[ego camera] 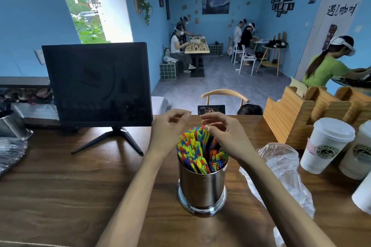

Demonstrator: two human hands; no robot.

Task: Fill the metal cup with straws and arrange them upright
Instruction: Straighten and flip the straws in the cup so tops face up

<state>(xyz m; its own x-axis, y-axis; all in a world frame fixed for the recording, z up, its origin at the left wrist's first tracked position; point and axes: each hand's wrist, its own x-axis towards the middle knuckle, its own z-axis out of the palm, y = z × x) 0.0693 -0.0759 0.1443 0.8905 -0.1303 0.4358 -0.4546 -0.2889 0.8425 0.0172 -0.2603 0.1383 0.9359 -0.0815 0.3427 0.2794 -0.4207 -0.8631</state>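
One metal cup (201,186) stands at 6 o'clock on the wooden counter (60,186), packed with too many coloured straws (197,152) to count. This looks like the arranging step. Just beyond, at 12, the right hand (222,136) touches the tips with curled fingers; the left hand (168,128) hovers, loosely curled, empty. Next: nudge leaning straws upright. One plastic bag (281,166) at 3, three paper cups (327,144) beyond.

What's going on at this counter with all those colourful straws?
A person is tidying straws in a metal cup on the wooden counter. The cup is already packed and the straws stand roughly upright. The right hand touches the straw tops; the left hand hovers beside them. An empty plastic bag lies nearby.
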